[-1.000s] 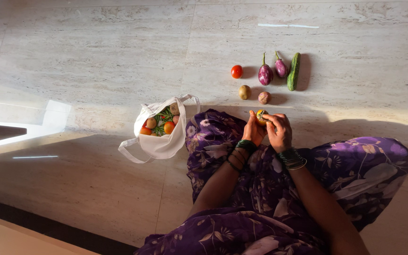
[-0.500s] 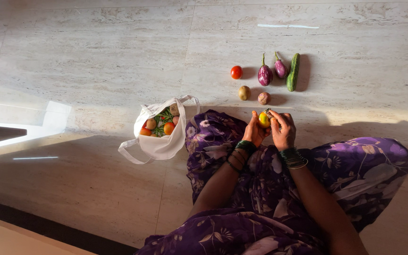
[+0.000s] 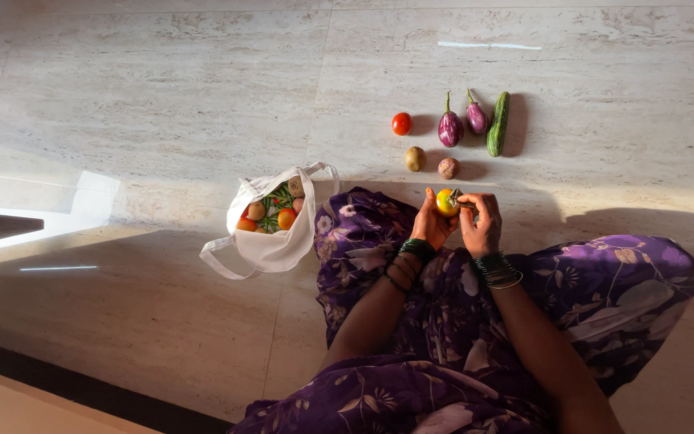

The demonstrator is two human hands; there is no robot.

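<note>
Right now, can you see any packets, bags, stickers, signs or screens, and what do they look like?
White cloth bag: on the floor to the left of the person's knee, soft and slumped open, two loop handles, plain with no print showing, holding orange, red, tan and green vegetables.
No boxes, stickers, signs or screens show anywhere else; the loose vegetables on the floor and the yellow one held between the left hand and right hand carry no labels.

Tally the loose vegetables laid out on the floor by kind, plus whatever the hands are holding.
Red tomato: 1
Purple striped eggplants: 2
Green cucumber: 1
Round brownish vegetables: 2
Yellow tomato held between left hand and right hand: 1
Total: 7
</note>
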